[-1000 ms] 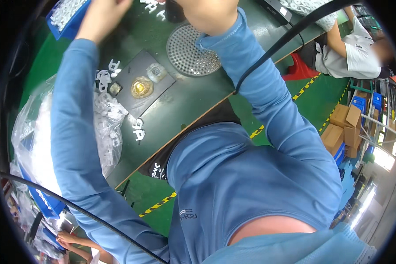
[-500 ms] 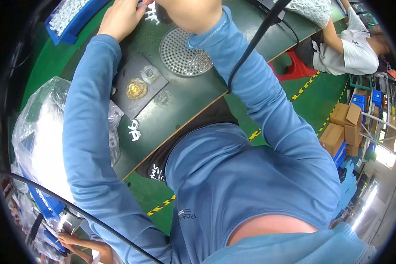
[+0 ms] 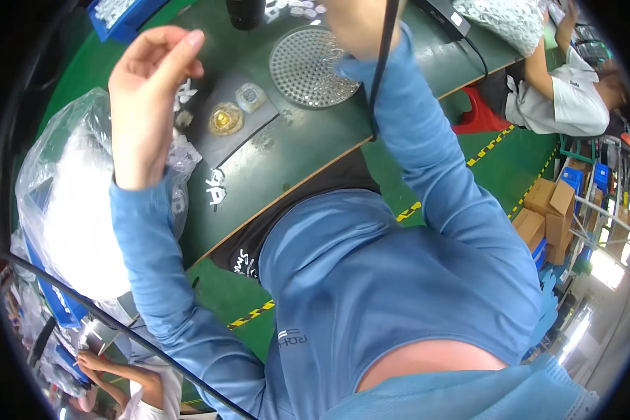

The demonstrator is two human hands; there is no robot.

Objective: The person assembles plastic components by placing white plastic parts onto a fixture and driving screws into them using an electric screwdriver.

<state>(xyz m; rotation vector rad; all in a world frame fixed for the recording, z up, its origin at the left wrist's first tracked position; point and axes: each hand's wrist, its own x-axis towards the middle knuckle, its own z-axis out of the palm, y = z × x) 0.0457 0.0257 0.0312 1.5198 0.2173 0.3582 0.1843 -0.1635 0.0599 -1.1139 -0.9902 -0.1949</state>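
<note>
My left hand point(image 3: 147, 87) is raised over the left side of the bench, fingers loosely curled, thumb apart, nothing visible in it. Beside it lies a dark flat plate point(image 3: 220, 148) bearing a round tub with gold-coloured bits point(image 3: 226, 120) and a clear tub point(image 3: 250, 96). My right hand point(image 3: 364, 28), smeared by motion and cut by the upper edge, is just beyond a round perforated tray point(image 3: 290, 66); its fingers are hidden. Small shiny metal pieces sit on the tray's right part. Small white plastic parts point(image 3: 215, 187) lie near the bench's front edge.
A black cylinder point(image 3: 245, 12) stands at the far side beside pale parts point(image 3: 304, 10). A blue bin point(image 3: 122, 21) and a clear bag of white material point(image 3: 77, 203) flank the left. A dark cable point(image 3: 383, 77) crosses by my right arm. Co-workers sit right and lower left.
My left hand has come back toward me and left, away from the black cylinder. My right hand has moved right and away, uncovering the cylinder and pale parts. The view has shifted slightly.
</note>
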